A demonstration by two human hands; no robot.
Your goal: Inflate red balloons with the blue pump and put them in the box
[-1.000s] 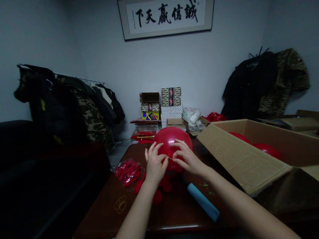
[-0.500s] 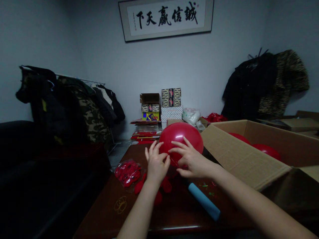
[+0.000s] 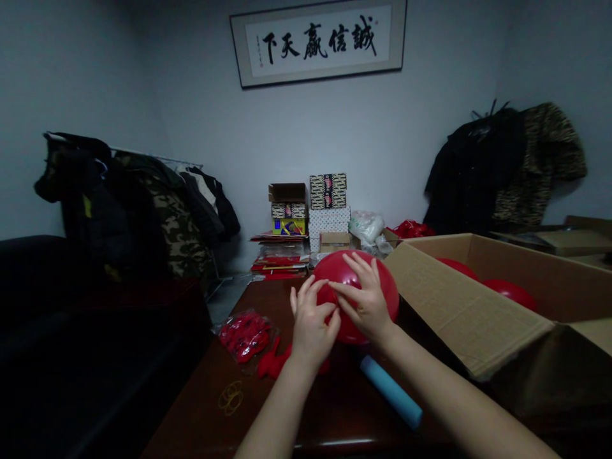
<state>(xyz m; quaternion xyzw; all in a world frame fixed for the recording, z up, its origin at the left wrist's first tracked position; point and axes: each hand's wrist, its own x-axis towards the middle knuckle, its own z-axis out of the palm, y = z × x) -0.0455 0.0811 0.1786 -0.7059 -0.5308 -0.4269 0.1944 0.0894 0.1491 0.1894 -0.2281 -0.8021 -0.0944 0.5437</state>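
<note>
Red latex balloon, 1 in all, fully inflated, is held up between both hands, over the table. Left hand and right hand both grasp it, fingers bent and fingertips meeting on its near side; what lies under those fingertips is hidden.

Going left to right, a black sofa sits in shadow, with a metal rack of dark coats and 1 camouflage jacket behind it. On the dark reddish-brown wooden table lie 1 clear plastic bag of red balloons, loose uninflated red balloons and a small loop of tan rubber bands. Just right of the hands lies 1 light-blue plastic tube. Beyond the hands stand stacked patterned cardboard boxes. Further right, 1 open brown cardboard carton holds 2 more inflated red balloons. 2 dark patterned coats hang against the pale wall, and 1 framed calligraphy scroll hangs above the boxes.
</note>
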